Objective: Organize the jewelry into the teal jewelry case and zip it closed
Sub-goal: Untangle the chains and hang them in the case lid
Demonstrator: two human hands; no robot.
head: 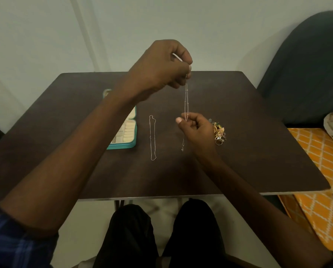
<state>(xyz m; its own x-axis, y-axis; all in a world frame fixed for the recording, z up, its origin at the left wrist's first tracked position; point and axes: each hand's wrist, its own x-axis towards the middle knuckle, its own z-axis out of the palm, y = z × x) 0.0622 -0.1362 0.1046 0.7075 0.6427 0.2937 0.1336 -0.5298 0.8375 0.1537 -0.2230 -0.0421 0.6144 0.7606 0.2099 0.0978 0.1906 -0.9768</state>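
My left hand (pixel 159 68) is raised above the dark table (pixel 258 151) and pinches the top of a thin silver chain (pixel 186 97). The chain hangs down doubled. My right hand (pixel 195 130) pinches it lower down, and a short tail of it dangles to the tabletop. A second thin chain (pixel 152 138) lies stretched in a long loop on the table, left of my right hand. The teal jewelry case (pixel 129 132) lies open at the left with cream padded slots, partly hidden by my left forearm. A heap of gold jewelry (pixel 219 132) sits just right of my right hand.
A dark chair (pixel 306 70) stands past the table's right corner. An orange patterned cloth (pixel 320 171) lies to the right, below table level. My knees (pixel 161 238) are under the near edge. A pale wall rises behind the table.
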